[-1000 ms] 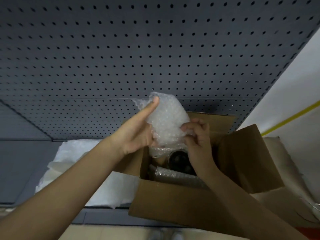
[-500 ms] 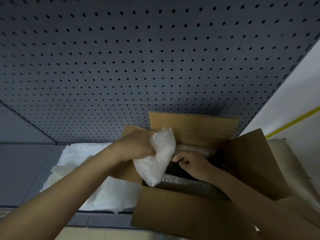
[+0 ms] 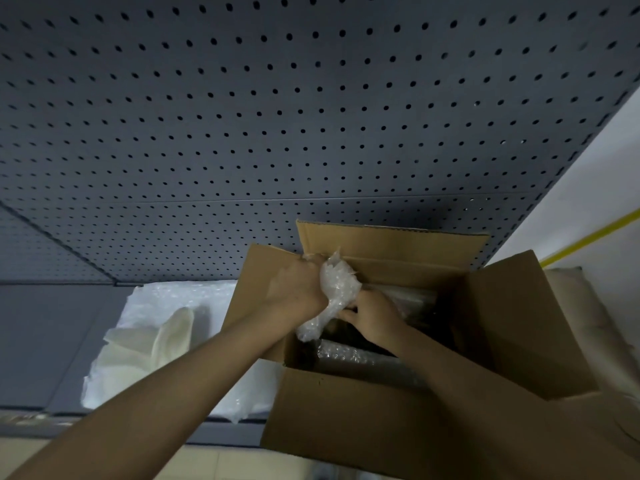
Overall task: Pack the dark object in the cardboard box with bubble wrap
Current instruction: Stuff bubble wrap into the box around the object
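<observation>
An open cardboard box (image 3: pixel 346 417) stands on a grey shelf with its flaps up. My left hand (image 3: pixel 294 289) grips a crumpled wad of bubble wrap (image 3: pixel 337 289) over the box's left inner side. My right hand (image 3: pixel 372 315) is inside the box, its fingers on the lower end of the wad. Under the hands a small piece of the dark object (image 3: pixel 349 332) shows, mostly hidden. More bubble wrap (image 3: pixel 349 356) lies in the box near the front wall.
A grey pegboard wall (image 3: pixel 277 116) rises behind the box. White foam and bubble sheets (image 3: pixel 152 344) are piled on the shelf to the left. A pale cloth (image 3: pixel 581 323) lies at the right, beside a white wall with a yellow stripe (image 3: pixel 588 240).
The wad came down from above the box into its opening. My right hand let it go, reached into the box, then moved back to the wad's lower end.
</observation>
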A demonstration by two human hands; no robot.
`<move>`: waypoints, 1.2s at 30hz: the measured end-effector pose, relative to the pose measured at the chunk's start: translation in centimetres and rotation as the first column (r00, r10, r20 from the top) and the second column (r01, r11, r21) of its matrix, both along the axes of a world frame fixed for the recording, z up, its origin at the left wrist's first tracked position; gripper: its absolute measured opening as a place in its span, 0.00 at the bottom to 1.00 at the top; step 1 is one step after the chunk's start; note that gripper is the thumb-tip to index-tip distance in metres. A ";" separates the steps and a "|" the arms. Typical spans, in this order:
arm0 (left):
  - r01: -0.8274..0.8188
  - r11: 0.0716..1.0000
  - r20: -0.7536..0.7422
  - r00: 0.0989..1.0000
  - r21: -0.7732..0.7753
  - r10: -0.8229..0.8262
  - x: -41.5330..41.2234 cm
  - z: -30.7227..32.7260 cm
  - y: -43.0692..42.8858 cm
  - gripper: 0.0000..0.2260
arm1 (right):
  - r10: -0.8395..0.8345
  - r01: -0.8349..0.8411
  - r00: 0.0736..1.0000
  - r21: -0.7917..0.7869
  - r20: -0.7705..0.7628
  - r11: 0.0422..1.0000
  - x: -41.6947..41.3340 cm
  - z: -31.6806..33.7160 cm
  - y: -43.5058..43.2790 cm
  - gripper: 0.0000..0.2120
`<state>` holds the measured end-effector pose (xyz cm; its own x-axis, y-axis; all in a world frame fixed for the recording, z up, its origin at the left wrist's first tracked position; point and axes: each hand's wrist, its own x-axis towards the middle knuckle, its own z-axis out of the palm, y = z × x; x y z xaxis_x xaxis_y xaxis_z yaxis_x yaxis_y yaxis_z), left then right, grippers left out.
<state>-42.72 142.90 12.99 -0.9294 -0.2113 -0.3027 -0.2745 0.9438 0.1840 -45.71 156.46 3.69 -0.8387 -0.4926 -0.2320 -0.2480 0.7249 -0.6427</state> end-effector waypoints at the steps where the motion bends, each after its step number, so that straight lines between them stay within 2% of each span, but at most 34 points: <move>1: -0.009 1.000 -0.009 1.000 0.009 0.010 0.1 -0.1 0.1 0.23 | -0.013 0.013 1.000 0.000 -0.006 1.000 0.0 -0.1 -0.2 0.18; 4: -0.003 1.000 0.004 1.000 0.015 0.003 0.5 -0.5 0.8 0.22 | 0.043 -0.031 0.994 0.123 -0.099 0.992 0.7 -0.5 -0.2 0.35; 6: 0.020 0.999 0.048 0.999 0.036 -0.022 0.9 -1.3 1.2 0.23 | 0.064 -0.039 0.992 0.214 -0.110 0.976 1.5 -0.7 0.1 0.39; 8: 0.013 0.998 0.081 0.997 0.058 -0.018 1.4 -2.2 1.5 0.26 | 0.057 -0.034 0.993 0.215 -0.105 0.976 1.7 -1.3 0.1 0.43; 10: 0.001 1.000 0.114 0.994 0.013 -0.003 1.7 -2.9 1.8 0.26 | 0.059 -0.038 0.993 0.199 -0.100 0.979 1.6 -1.8 -0.2 0.48; 12: 0.015 0.999 0.139 0.990 -0.046 -0.008 2.0 -3.9 2.4 0.27 | 0.046 -0.041 0.999 0.164 -0.026 0.986 1.1 -1.7 -0.2 0.51; 15: 0.028 0.992 0.180 0.984 -0.125 -0.005 1.9 -5.3 3.0 0.30 | 0.045 -0.054 0.983 0.047 0.175 0.997 0.1 -0.9 0.7 0.54; 17: 0.007 0.992 0.205 0.979 -0.128 0.019 1.7 -5.9 3.2 0.28 | 0.070 -0.062 0.983 -0.050 0.173 0.997 -0.3 -0.7 1.2 0.50; 20: 0.006 0.989 0.209 0.977 -0.151 0.026 1.6 -5.9 3.2 0.26 | -0.019 0.055 0.987 -0.226 0.157 0.973 0.2 -1.1 1.2 0.29; 23: 0.044 0.981 0.234 0.972 -0.188 0.001 2.3 -5.3 3.2 0.29 | -0.108 0.096 0.994 -0.267 -0.032 0.959 0.7 -1.2 1.0 0.16; 26: 0.133 0.956 0.236 0.969 -0.261 -0.071 4.0 -4.6 3.5 0.37 | -0.117 0.093 0.976 -0.131 -0.185 0.987 1.0 -0.8 0.3 0.11; 28: 0.203 0.933 0.233 0.963 -0.298 -0.135 4.8 -4.2 3.5 0.40 | -0.108 0.103 0.949 -0.034 -0.297 0.994 1.0 -0.5 -0.2 0.07; 30: 0.188 0.958 0.234 0.963 -0.216 -0.136 5.2 -3.7 3.3 0.37 | -0.011 0.048 0.921 0.087 -0.389 0.995 0.9 -0.8 -0.7 0.09; 32: 0.170 0.976 0.173 0.974 -0.140 -0.145 5.4 -3.2 2.9 0.34 | 0.052 0.009 0.934 0.170 -0.352 0.985 0.8 -1.0 -1.2 0.10; 34: 0.226 0.959 0.017 0.974 -0.171 -0.227 5.6 -3.1 2.1 0.33 | 0.075 -0.011 0.955 0.218 -0.287 0.976 0.5 -0.6 -1.5 0.09; 36: 0.283 0.951 -0.030 0.957 -0.127 -0.289 5.4 -3.3 1.5 0.33 | 0.123 -0.063 0.963 0.244 -0.240 0.968 -0.1 -0.3 -1.7 0.10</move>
